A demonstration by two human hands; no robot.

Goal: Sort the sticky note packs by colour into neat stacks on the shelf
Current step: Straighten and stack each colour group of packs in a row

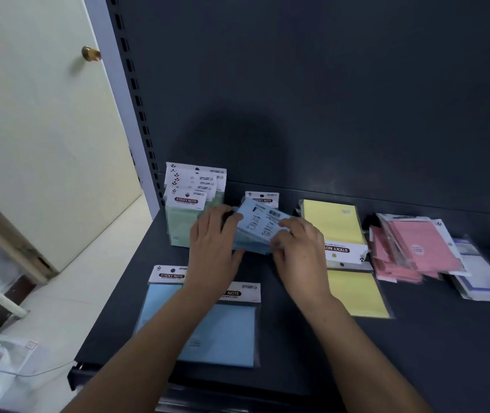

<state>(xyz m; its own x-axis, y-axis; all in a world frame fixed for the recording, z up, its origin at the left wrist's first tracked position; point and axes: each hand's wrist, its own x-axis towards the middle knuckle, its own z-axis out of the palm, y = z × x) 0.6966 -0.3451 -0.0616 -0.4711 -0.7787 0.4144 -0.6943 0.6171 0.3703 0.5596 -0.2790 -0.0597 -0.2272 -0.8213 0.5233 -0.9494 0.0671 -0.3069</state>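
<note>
Head view: both hands meet over the middle of the dark shelf (446,353), holding a fanned bundle of blue packs (260,223) between them. The left hand (214,242) grips the bundle's left end, fingers laid over the top and thumb tucked under the near edge. The right hand (300,251) grips the right end, its fingers curled onto the top face. The bundle sits tilted between the two palms, printed backs up, and looks raised off the shelf, though motion blur hides its lower edge. Just behind it a white sticky-note header (263,198) shows.

To the left of the left hand, touching or nearly so, is a stack of green packs (182,219), their headers stepped up toward the back panel. In front, under the forearms, two more blue packs (222,332) lie flat, overlapping. Right of the right hand lie yellow packs (334,222), one turned with its header toward the camera, and another yellow pack (357,293) nearer the front. Further right is a loose heap of pink packs (416,248), then white packs with purple edges (482,281). A cream door (29,144) stands at far left.
</note>
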